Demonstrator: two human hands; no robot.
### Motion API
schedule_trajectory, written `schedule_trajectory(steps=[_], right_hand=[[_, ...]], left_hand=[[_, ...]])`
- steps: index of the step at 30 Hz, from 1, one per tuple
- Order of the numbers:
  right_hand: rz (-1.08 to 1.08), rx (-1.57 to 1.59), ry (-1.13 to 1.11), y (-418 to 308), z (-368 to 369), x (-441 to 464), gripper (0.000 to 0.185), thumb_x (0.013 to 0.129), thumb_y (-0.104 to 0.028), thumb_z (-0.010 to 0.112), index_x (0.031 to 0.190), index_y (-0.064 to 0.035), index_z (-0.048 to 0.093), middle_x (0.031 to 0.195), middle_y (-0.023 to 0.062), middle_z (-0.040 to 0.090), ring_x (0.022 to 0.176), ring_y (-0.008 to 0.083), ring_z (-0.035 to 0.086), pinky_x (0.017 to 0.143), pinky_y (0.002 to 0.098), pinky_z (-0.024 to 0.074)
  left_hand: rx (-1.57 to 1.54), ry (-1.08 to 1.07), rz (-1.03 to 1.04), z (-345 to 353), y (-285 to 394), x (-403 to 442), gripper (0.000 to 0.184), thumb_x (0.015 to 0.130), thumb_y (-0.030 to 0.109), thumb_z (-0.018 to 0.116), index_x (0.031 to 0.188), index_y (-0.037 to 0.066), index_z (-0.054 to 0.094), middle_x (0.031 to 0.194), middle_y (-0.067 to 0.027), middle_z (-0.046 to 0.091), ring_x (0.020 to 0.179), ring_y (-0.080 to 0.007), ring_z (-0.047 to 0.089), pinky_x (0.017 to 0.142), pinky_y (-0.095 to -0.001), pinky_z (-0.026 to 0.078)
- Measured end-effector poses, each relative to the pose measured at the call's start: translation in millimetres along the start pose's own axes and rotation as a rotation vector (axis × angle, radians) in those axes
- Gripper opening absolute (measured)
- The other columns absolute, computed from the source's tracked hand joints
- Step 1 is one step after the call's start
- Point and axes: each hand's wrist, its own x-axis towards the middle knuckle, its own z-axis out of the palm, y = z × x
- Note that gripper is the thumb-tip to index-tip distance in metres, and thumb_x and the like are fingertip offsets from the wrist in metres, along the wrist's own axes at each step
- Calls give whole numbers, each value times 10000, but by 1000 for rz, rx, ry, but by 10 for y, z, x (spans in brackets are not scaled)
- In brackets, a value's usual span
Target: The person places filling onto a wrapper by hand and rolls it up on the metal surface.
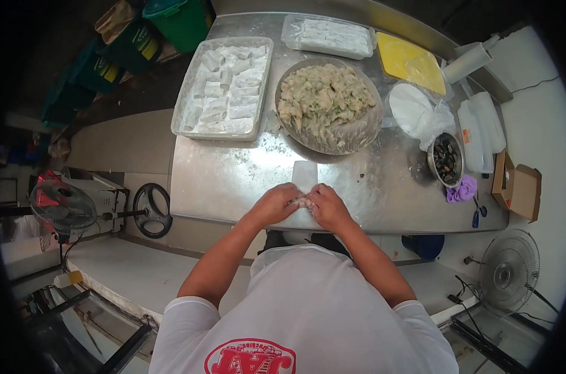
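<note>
A pale, thin dough wrapper (305,174) lies on the steel table, its far end flat. At its near end my left hand (276,204) and my right hand (329,209) are closed side by side, fingers curled over the wrapper's edge. A bit of pale filling shows between the fingertips; the rest is covered by my hands. Just beyond the wrapper stands a large round metal bowl (356,138) with a mound of chunky filling (323,96) flecked with green. To its left is a plastic tray (256,129) of flour-dusted rolls (244,100).
A second tray (351,53) of white rolls stands at the back, beside a yellow board (407,61). Rightward are a bowl of dark pieces (446,159), a purple cloth (462,189), plastic containers (476,137) and an open cardboard box (520,187). A fan (508,273) stands at right.
</note>
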Motion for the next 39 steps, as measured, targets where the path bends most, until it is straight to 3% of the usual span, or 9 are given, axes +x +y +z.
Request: schedule_trajectory(steps=[3,8,10,16,18,22,26,31,39], right_hand=[[121,140,113,-179,-83,-27,271,823,-61,713,1087,-25,663,1084,149,602,1016,349,604,882,428,515],[7,28,120,-18,18,-86,279,820,-46,706,1091,-15,649,1131,154,621,1036,353,597,908,442,501],[-51,-4,129,10,26,-38,280,819,-39,703,1092,-12,645,1148,155,628,1041,354,595,914,447,499],[-28,81,10,23,-25,-16,306,808,-35,706,1108,-31,646,1164,159,631,1008,358,590,905,446,499],[-42,91,182,-56,-15,-34,325,805,-43,711,1124,-45,650,1124,155,629,988,348,588,889,437,498],[-56,-11,153,-1,23,-86,340,803,-56,720,1136,-37,651,1109,151,615,998,344,590,894,434,499],[-119,-96,108,95,30,14,353,796,-76,738,1134,-27,650,1107,151,598,1004,342,590,893,431,502],[-96,-57,150,-19,-55,88,344,802,-72,730,1136,-33,660,1049,144,608,977,335,589,869,424,504],[-33,-35,58,152,-73,191,233,836,-75,696,1065,-32,701,1022,139,611,954,332,594,853,415,504]], left_hand=[[31,66,-62,25,5,37,192,862,137,713,1025,36,724,958,-155,641,928,-353,633,815,-438,521],[84,115,-100,106,29,41,179,855,122,704,1015,43,713,975,-161,637,942,-356,624,818,-443,522],[81,306,100,164,13,18,196,856,109,695,1043,50,696,1017,-160,647,953,-356,623,828,-447,526],[126,135,0,140,-32,26,197,866,95,682,1059,51,686,1039,-152,652,969,-365,618,847,-450,521],[141,126,-19,120,-19,57,209,872,92,681,1076,45,679,1033,-152,647,983,-361,619,856,-446,520],[118,159,-82,135,-37,114,258,858,94,710,1107,39,674,1008,-155,626,991,-355,613,868,-441,512],[90,210,-38,65,63,80,307,823,85,742,1119,36,675,1028,-155,616,1000,-355,606,880,-434,511],[252,58,36,-28,-2,118,345,781,80,772,1109,36,674,1086,-156,598,1015,-361,603,895,-427,512],[32,174,-11,-20,-3,249,262,806,75,734,1059,31,681,1022,-161,619,947,-377,618,835,-436,518]])
